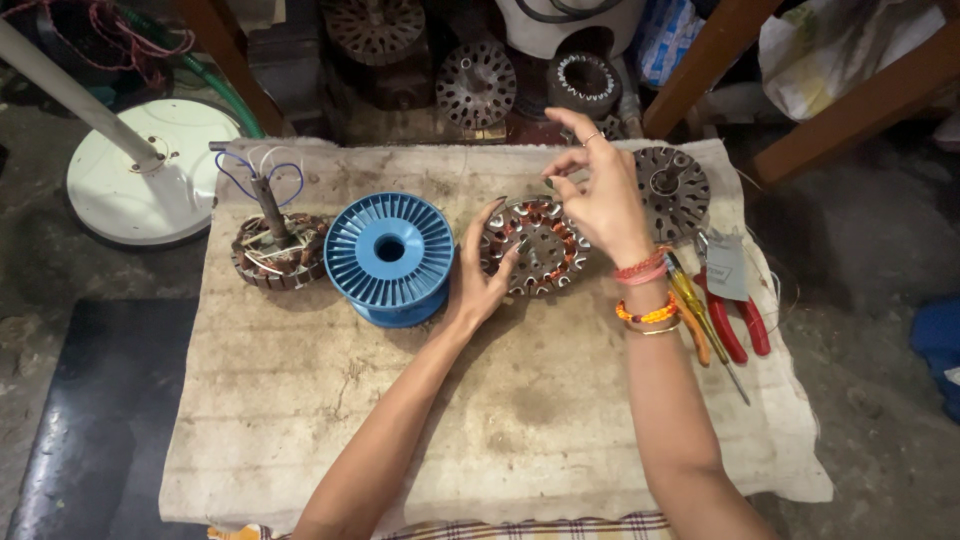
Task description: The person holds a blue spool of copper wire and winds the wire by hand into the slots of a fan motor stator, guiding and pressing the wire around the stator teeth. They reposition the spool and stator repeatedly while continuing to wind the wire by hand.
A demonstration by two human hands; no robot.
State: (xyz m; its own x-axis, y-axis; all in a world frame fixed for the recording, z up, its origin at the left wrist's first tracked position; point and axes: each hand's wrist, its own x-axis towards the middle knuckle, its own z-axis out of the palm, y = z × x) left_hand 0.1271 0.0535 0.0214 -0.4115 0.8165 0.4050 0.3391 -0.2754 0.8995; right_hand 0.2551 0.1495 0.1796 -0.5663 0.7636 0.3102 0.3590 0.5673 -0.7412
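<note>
A round metal stator core [537, 248] with copper windings in its slots lies on a worn cloth [480, 420]. My left hand [480, 275] grips its left edge, thumb on top. Above the core's right side my right hand [598, 190] is raised, thumb and forefinger pinched together; whether a thin wire is between them is too fine to tell. Left of my left hand stands a blue plastic spool [390, 255]. A bare stator core [672, 190] lies just right of my right hand.
A wound stator with a shaft and blue and white leads [277, 245] sits at the cloth's left. Red-handled pliers [735, 320], a yellow screwdriver [695, 305] and a grey tag lie at right. A white fan base [150, 170] stands far left. More cores and wooden legs are behind.
</note>
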